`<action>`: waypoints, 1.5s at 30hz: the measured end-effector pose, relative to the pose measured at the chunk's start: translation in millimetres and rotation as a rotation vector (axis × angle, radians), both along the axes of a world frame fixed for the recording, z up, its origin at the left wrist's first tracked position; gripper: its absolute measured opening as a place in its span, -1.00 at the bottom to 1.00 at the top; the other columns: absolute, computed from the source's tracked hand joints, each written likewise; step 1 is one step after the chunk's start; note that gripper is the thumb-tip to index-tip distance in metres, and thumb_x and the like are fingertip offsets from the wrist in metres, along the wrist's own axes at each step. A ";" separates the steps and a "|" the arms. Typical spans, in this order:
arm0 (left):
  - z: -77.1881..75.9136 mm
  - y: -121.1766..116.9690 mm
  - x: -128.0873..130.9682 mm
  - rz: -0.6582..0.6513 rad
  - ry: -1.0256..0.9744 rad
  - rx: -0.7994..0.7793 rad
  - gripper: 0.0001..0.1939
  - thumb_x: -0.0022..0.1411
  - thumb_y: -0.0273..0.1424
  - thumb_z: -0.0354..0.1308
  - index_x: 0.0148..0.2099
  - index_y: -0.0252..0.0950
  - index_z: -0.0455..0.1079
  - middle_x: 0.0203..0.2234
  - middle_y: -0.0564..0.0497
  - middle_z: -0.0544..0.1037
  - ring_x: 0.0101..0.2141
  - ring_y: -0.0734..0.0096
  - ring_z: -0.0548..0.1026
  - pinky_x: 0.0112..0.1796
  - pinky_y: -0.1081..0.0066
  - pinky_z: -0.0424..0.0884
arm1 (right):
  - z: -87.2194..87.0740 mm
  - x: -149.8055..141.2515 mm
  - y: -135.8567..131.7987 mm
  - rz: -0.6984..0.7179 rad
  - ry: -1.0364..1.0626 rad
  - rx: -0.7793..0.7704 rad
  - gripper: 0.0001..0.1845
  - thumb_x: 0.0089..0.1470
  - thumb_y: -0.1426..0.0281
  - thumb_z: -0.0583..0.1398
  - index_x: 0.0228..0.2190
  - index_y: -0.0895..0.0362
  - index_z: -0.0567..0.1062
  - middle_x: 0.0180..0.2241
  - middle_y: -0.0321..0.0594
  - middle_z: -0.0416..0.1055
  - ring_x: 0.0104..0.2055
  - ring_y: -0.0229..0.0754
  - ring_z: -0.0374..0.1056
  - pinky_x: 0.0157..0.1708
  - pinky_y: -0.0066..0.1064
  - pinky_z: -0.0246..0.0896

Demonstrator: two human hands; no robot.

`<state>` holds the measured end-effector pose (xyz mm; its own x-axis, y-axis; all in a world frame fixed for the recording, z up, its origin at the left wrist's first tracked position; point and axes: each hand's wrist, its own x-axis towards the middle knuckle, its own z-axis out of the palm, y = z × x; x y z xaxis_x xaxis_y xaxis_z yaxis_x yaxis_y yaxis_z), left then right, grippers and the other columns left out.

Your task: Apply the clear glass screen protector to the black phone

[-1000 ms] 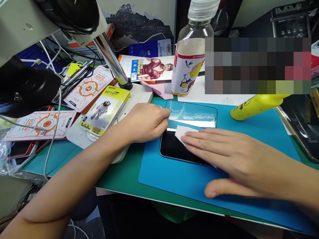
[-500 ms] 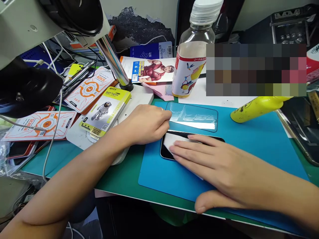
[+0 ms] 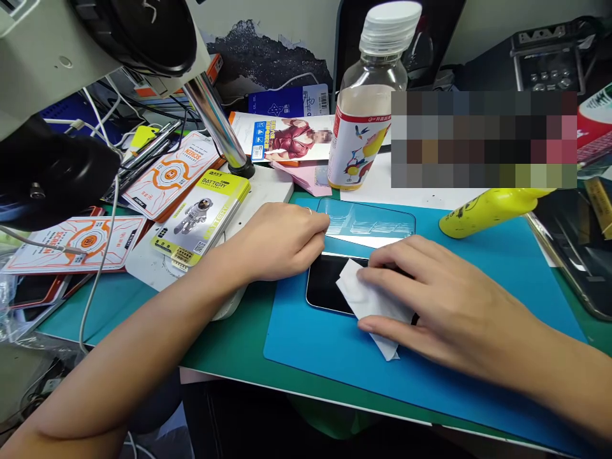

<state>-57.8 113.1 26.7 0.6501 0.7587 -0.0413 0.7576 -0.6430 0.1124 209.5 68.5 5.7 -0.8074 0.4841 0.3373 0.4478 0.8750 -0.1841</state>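
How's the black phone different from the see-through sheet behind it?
The phone looks solid black, while the clear sheet lets the blue mat show through.
The phone is partly covered by a white wipe; the clear sheet has no wipe on it.
Both lie flat on the mat and have rounded corners.

This looks like a phone-repair workshop — a microscope (image 3: 62,57), "SCREEN" packs (image 3: 167,178), a "BATTERY" pack (image 3: 203,210) and a phone (image 3: 325,285).

Mat (image 3: 299,338) free lower centre; right hand (image 3: 440,296) bars right of centre, clear bottle (image 3: 361,140) upper centre, microscope (image 3: 62,83) upper left.
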 end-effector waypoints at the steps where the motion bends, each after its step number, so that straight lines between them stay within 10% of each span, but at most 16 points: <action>1: -0.9 -0.1 -0.7 -0.023 -0.033 0.010 -0.71 0.47 -0.39 -0.07 -0.34 -0.23 0.32 -0.44 -0.02 0.56 -0.42 0.24 0.47 -0.39 0.24 0.11 | -1.6 -1.6 -1.8 0.008 -0.001 -0.033 -0.70 0.41 0.19 0.23 -0.13 0.18 0.59 -0.12 -0.02 0.52 -0.15 -0.01 0.40 -0.19 -0.16 0.37; 18: -9.3 -5.5 -0.5 -0.418 -0.529 0.024 -0.66 0.57 -0.16 0.16 -0.07 -0.35 0.56 -0.37 -0.02 0.60 -0.34 0.32 0.51 -0.26 0.33 0.37 | -1.8 -7.4 -1.7 -0.054 0.346 -0.240 -0.77 0.36 0.55 0.22 -0.02 0.05 0.51 -0.10 -0.19 0.59 -0.08 -0.20 0.57 -0.05 -0.46 0.48; 26: -9.7 -8.5 2.6 -0.408 -0.671 -0.034 -0.95 0.51 -0.47 0.23 -0.09 -0.31 0.51 -0.30 -0.01 0.65 -0.28 0.41 0.55 -0.19 0.42 0.43 | -5.4 -3.0 -1.5 -0.230 0.327 -0.385 -0.54 0.32 0.13 0.34 0.15 0.01 0.47 0.01 -0.13 0.62 -0.04 -0.04 0.60 -0.06 -0.28 0.53; 37: -9.8 -7.4 2.5 -0.387 -0.713 -0.133 -0.69 0.43 -0.32 0.37 0.11 -0.34 0.48 -0.16 -0.09 0.66 -0.15 0.31 0.58 -0.08 0.35 0.46 | 6.5 -5.2 -2.2 -0.298 0.381 -0.696 -0.78 0.33 0.20 0.31 -0.33 0.03 0.56 -0.45 -0.35 0.53 -0.46 -0.26 0.40 -0.48 -0.41 0.25; 45: -7.7 -10.8 6.9 -0.397 -0.802 -0.241 -0.94 0.48 -0.42 0.27 -0.12 -0.30 0.52 -0.23 -0.08 0.66 -0.20 0.35 0.59 -0.11 0.39 0.48 | 4.1 -5.1 0.6 -0.157 0.405 -0.627 -0.86 0.37 0.26 0.30 -0.25 0.00 0.64 -0.23 -0.31 0.64 -0.18 -0.23 0.56 -0.14 -0.43 0.44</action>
<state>-50.9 102.3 19.0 0.7628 0.5033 0.4059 0.1239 -0.7299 0.6722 204.4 69.1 9.8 -0.5848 0.7819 0.2161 0.3503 0.4837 -0.8021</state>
